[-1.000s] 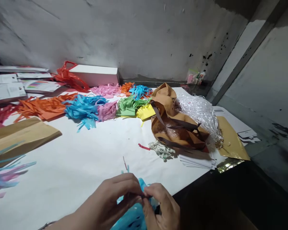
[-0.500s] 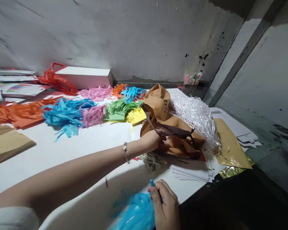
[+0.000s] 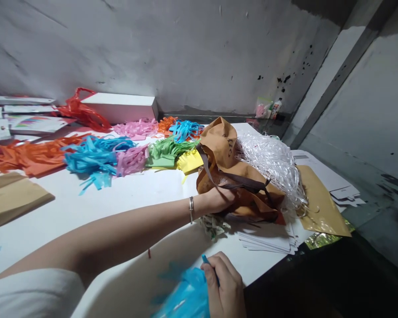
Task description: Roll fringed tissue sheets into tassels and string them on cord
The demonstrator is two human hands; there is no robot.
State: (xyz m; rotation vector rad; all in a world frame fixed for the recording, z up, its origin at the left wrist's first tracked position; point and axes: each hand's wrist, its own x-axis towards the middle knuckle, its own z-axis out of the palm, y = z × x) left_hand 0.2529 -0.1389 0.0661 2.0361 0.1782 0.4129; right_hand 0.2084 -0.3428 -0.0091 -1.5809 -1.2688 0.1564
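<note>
My left hand [image 3: 220, 199] reaches under the dark strap into the mouth of a brown fabric bag [image 3: 220, 143], and its fingers are hidden inside. My right hand [image 3: 227, 282], at the table's near edge, is closed on the rolled top of a blue paper tassel [image 3: 187, 293]. The tassel's loose strips hang down to the left, partly blurred. A small heap of greyish strips [image 3: 214, 226] lies just below my left wrist, against the bag.
Fringed paper bundles in orange [image 3: 40, 154], blue [image 3: 93, 157], pink [image 3: 131, 160], green [image 3: 166, 152] and yellow [image 3: 189, 161] line the white table. Shiny white strips [image 3: 268, 165], a tan envelope [image 3: 321, 201] and stacked white sheets [image 3: 268, 240] flank the bag. A white box [image 3: 119, 106] stands behind.
My left hand has pushed further right and deeper into the bag. My right hand has shifted slightly left, still holding the blue tassel.
</note>
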